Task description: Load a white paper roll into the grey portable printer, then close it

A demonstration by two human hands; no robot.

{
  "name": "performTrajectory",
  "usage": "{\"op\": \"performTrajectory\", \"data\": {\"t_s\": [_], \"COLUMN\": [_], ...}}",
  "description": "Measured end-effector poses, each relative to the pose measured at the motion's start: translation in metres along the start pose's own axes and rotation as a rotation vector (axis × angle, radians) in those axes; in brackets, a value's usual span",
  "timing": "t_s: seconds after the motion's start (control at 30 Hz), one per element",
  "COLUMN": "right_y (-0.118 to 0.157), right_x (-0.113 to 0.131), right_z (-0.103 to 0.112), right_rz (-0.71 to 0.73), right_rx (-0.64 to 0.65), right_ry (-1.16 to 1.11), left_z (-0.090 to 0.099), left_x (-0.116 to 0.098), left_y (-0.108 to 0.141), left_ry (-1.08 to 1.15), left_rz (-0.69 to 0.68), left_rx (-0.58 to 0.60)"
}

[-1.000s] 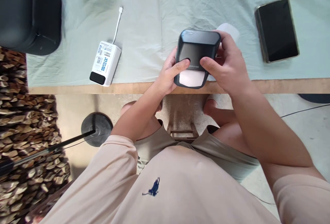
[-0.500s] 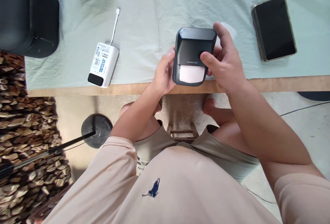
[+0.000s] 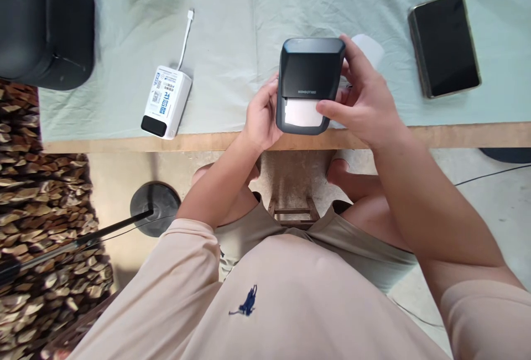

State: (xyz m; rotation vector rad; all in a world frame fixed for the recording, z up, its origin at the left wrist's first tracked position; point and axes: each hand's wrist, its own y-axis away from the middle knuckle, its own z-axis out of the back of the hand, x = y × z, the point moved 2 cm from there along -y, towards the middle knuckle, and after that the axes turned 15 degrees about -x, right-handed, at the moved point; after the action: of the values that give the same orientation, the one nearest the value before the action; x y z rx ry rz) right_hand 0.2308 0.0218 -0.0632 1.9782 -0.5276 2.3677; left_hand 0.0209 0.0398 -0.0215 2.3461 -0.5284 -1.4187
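Head view shows the left hand (image 3: 262, 115) and right hand (image 3: 369, 104) half curled around a black gadget (image 3: 312, 69), its white part (image 3: 302, 113) peeking out, not all covered.

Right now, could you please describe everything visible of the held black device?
The black device is a rounded, plastic-looking box with a bevelled far end, pale lettering and a white near panel. It is held at the table edge, left hand against its left side, right hand on its right, thumb over the panel.
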Motion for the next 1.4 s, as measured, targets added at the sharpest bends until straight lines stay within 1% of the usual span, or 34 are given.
{"op": "performTrajectory", "data": {"t_s": [0.07, 0.1, 0.2, 0.23, 0.33, 0.4, 0.47, 0.53, 0.6, 0.67, 0.7, 0.77, 0.83, 0.93, 1.07, 1.17, 1.23, 1.3, 1.33, 1.4], "right_y": [-0.003, -0.004, -0.01, -0.012, -0.018, -0.02, -0.021, -0.02, -0.016, -0.012, -0.01, -0.007, -0.007, -0.011, -0.016, -0.016, -0.015, -0.016, -0.018, -0.026], "right_x": [0.014, 0.023, 0.049, 0.056, 0.067, 0.069, 0.07, 0.073, 0.081, 0.091, 0.095, 0.102, 0.105, 0.104, 0.102, 0.11, 0.116, 0.118, 0.116, 0.107], "right_z": [0.002, 0.003, 0.002, 0.0, -0.006, -0.008, -0.008, -0.007, -0.006, -0.006, -0.006, -0.005, -0.003, -0.002, -0.003, -0.003, 0.0, 0.006, 0.011, 0.023], "right_rz": [0.015, 0.044, 0.146, 0.16, 0.124, 0.093, 0.063, 0.068, 0.149, 0.233, 0.247, 0.21, 0.159, 0.107, 0.061, 0.087, 0.103, 0.081, 0.037, -0.11], "right_rx": [-0.032, -0.068, -0.238, -0.295, -0.422, -0.448, -0.417, -0.336, -0.229, -0.115, -0.07, 0.003, 0.043, 0.071, 0.05, 0.051, 0.032, -0.043, -0.117, -0.29], "right_ry": [0.032, 0.051, 0.086, 0.098, 0.122, 0.076, 0.027, 0.071, 0.245, 0.497, 0.621, 0.803, 0.861, 0.823, 0.772, 0.722, 0.601, 0.395, 0.263, 0.011], "left_z": [-0.004, -0.005, -0.005, -0.004, -0.001, 0.001, 0.002, 0.002, 0.002, 0.001, 0.001, 0.001, 0.002, 0.003, 0.003, 0.003, 0.002, 0.002, 0.002, 0.001], "left_x": [-0.002, -0.003, -0.002, -0.001, 0.004, 0.007, 0.007, 0.007, 0.006, 0.005, 0.005, 0.006, 0.007, 0.009, 0.009, 0.008, 0.008, 0.007, 0.007, 0.005], "left_y": [0.004, 0.006, 0.01, 0.011, 0.009, 0.007, 0.005, 0.006, 0.007, 0.009, 0.009, 0.009, 0.008, 0.008, 0.008, 0.008, 0.007, 0.006, 0.005, 0.004], "left_ry": [0.028, 0.029, 0.012, 0.007, -0.015, -0.026, -0.024, -0.012, -0.009, -0.027, -0.041, -0.064, -0.085, -0.12, -0.137, -0.108, -0.071, -0.032, -0.017, 0.0], "left_rz": [0.031, 0.035, 0.023, 0.018, -0.015, -0.052, -0.076, -0.073, -0.046, -0.022, -0.02, -0.034, -0.048, -0.06, -0.081, -0.092, -0.088, -0.066, -0.051, -0.022], "left_rx": [0.004, -0.002, -0.011, 0.004, 0.089, 0.121, 0.135, 0.144, 0.141, 0.127, 0.126, 0.134, 0.142, 0.143, 0.15, 0.16, 0.162, 0.157, 0.151, 0.132]}}
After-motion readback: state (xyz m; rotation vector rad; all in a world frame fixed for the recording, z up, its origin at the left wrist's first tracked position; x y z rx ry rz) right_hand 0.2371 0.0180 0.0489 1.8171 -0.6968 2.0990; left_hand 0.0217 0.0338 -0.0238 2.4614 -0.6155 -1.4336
